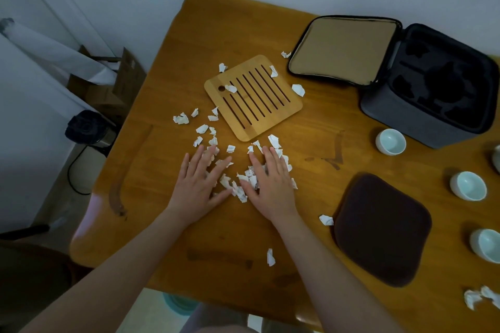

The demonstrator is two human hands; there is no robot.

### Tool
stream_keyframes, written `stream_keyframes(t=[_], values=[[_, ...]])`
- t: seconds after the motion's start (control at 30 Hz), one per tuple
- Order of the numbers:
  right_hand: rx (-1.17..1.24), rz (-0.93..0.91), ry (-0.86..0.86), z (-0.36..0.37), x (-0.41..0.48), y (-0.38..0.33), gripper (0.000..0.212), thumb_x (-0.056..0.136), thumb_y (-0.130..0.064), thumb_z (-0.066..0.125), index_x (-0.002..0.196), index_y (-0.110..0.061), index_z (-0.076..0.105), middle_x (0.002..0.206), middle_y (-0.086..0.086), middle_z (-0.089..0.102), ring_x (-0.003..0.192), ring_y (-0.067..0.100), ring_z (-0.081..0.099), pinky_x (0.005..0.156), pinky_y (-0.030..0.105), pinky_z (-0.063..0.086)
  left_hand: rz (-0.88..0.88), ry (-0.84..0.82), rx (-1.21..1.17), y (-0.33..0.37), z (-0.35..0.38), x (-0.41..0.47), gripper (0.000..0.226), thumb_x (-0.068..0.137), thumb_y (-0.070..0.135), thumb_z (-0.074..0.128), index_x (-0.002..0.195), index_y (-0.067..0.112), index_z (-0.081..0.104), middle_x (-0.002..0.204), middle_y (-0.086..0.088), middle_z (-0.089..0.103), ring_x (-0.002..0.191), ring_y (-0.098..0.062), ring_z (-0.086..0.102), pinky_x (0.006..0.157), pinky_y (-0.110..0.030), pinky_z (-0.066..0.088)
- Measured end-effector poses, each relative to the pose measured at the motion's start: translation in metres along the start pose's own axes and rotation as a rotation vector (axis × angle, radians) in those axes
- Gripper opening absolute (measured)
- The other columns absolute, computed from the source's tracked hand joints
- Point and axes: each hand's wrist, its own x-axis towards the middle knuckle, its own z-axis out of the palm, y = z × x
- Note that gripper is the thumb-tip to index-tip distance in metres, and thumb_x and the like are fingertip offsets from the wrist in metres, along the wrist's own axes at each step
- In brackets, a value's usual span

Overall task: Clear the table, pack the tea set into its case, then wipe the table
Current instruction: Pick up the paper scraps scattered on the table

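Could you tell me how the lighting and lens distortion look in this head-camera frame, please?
Head view: dim overall, brightest on the table around the left hand, right hand and bamboo tray; the case interior is nearly black, its cutouts hard to read; wide-angle distortion bows the table edges.

Nothing legible to call out: no text, label, brand or number. Faint grey specks on the torn white paper scraps (241, 189), too small and blurred to read as letters. Dark smears (336, 155) on the honey-brown wooden table (311, 127), just stains, no characters in them.
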Motion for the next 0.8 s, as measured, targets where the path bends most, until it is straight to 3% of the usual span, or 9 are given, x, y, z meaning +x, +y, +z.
stream_keyframes(t=[0.07, 0.17, 0.3, 0.47, 0.6, 0.8], values=[[0.006, 0.006, 0.049, -0.002, 0.000, 0.000, 0.064, 0.095, -0.061, 0.041, 0.148, -0.026, 0.039, 0.156, 0.010, 0.032, 0.149, 0.027, 0.014, 0.117, 0.046, 0.024, -0.042, 0.006, -0.008, -0.002, -0.001, 0.011, 0.072, 0.089, 0.073, 0.023, 0.151, 0.036, 0.020, 0.161, -0.006, 0.010, 0.149, -0.027, 0.003, 0.118, -0.054, 0.011], [-0.005, -0.010, 0.119, -0.005, 0.008, 0.004, 0.063, 0.094, -0.061, 0.041, 0.146, -0.025, 0.042, 0.157, 0.013, 0.028, 0.149, 0.031, 0.010, 0.118, 0.047, 0.019, -0.065, 0.009, -0.027, -0.007, -0.002, 0.024, 0.072, 0.089, 0.073, 0.022, 0.151, 0.037, 0.021, 0.161, -0.005, 0.012, 0.149, -0.027, 0.004, 0.118, -0.054, 0.012], [-0.032, 0.009, 0.051, -0.003, 0.020, 0.005, 0.074, 0.090, -0.070, 0.035, 0.149, -0.025, 0.037, 0.160, 0.015, 0.019, 0.150, 0.032, 0.004, 0.119, 0.045, 0.017, -0.052, 0.016, -0.029, -0.009, -0.001, 0.036, 0.070, 0.089, 0.071, 0.024, 0.150, 0.036, 0.026, 0.160, -0.004, 0.019, 0.148, -0.025, 0.011, 0.118, -0.052, 0.012], [-0.039, 0.030, 0.076, 0.005, 0.022, 0.008, 0.067, 0.093, -0.064, 0.039, 0.148, -0.026, 0.039, 0.156, 0.016, 0.030, 0.147, 0.033, 0.017, 0.116, 0.045, 0.023, -0.046, 0.077, -0.081, -0.008, 0.001, 0.042, 0.056, 0.091, 0.062, 0.035, 0.140, 0.034, 0.043, 0.150, -0.001, 0.038, 0.143, -0.023, 0.025, 0.118, -0.046, 0.015], [-0.037, 0.018, 0.175, 0.008, 0.021, 0.007, 0.049, 0.097, -0.047, 0.039, 0.138, -0.023, 0.053, 0.142, 0.015, 0.048, 0.136, 0.033, 0.038, 0.106, 0.044, 0.039, -0.027, 0.175, -0.143, -0.006, -0.001, 0.039, 0.044, 0.091, 0.054, 0.042, 0.120, 0.026, 0.059, 0.128, -0.002, 0.054, 0.124, -0.022, 0.044, 0.103, -0.043, 0.036], [-0.061, -0.016, 0.326, 0.008, 0.017, 0.001, 0.026, 0.092, -0.027, 0.058, 0.112, -0.013, 0.067, 0.108, 0.010, 0.062, 0.099, 0.025, 0.057, 0.080, 0.036, 0.050, -0.026, 0.239, -0.116, -0.003, -0.001, 0.039, 0.033, 0.095, 0.046, 0.047, 0.102, 0.019, 0.064, 0.108, -0.003, 0.058, 0.098, -0.018, 0.054, 0.077, -0.029, 0.047]])
